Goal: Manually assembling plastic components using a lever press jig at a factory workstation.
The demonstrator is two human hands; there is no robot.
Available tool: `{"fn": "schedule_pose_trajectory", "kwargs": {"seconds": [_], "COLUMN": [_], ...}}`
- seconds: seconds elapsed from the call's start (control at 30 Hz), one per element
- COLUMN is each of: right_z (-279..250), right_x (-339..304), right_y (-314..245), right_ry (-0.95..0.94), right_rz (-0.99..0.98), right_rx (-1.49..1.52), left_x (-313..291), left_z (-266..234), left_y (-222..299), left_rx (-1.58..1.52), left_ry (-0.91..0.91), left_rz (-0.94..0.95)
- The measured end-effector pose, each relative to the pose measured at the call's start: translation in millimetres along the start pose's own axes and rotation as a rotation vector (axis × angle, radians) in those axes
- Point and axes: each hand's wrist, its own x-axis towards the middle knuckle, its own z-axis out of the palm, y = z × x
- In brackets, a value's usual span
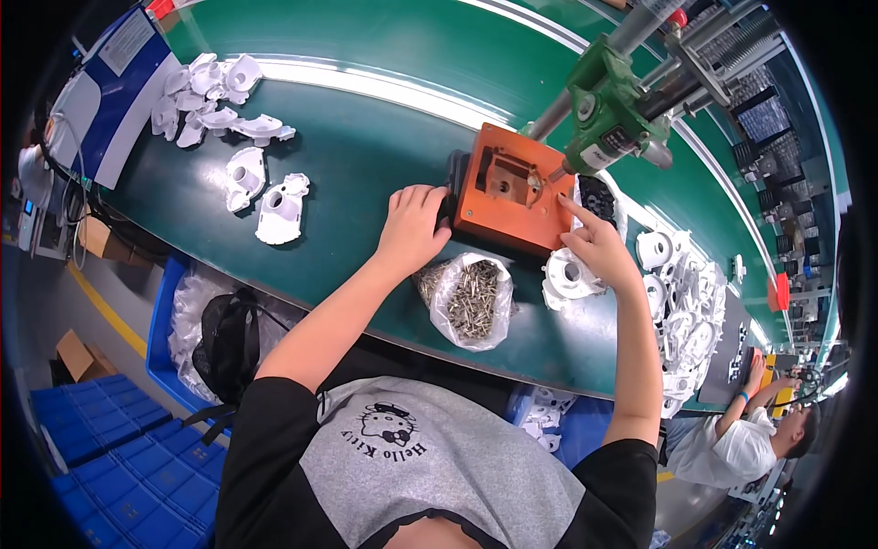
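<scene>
An orange fixture block [476, 206] with a recessed pocket sits on the green bench, below a green arbor press [604, 110] with a metal ram. At the block's left side is my left hand [413, 227], fingers curled together against a dark part; whatever they grip is hidden. My right hand [599, 249] reaches to the block's right edge, index finger stretched toward the ram tip. A white plastic housing [569, 273] lies just under and beside that hand; I cannot tell if they touch. Between my forearms stands a clear bag of small metal pins [473, 302].
White housings lie in a pile [206, 91] at the far left, with two single housings [282, 210] nearer. Another heap of white housings [686, 320] covers the right side. Behind my right hand is a bag of black parts [599, 197]. A co-worker [741, 439] sits at right.
</scene>
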Motion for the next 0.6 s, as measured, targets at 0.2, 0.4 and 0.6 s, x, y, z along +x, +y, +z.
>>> {"fn": "schedule_pose_trajectory", "kwargs": {"seconds": [0.2,0.4,0.6], "right_z": [1.6,5.5,62.3], "right_x": [-5.8,-38.5,-57.1], "right_y": [9.5,7.8,8.6], "right_ry": [0.106,0.326,0.435], "right_rz": [0.007,0.006,-0.061], "right_rx": [0.264,0.704,1.007], "left_x": [-1.2,-2.4,-18.9], "left_z": [0.2,-10.4,-56.2], "left_y": [2.4,4.4,73.0], "left_rx": [-0.012,-0.180,-0.700], "left_ry": [-0.022,0.114,0.139], "left_rz": [0.040,-0.029,-0.140]}}
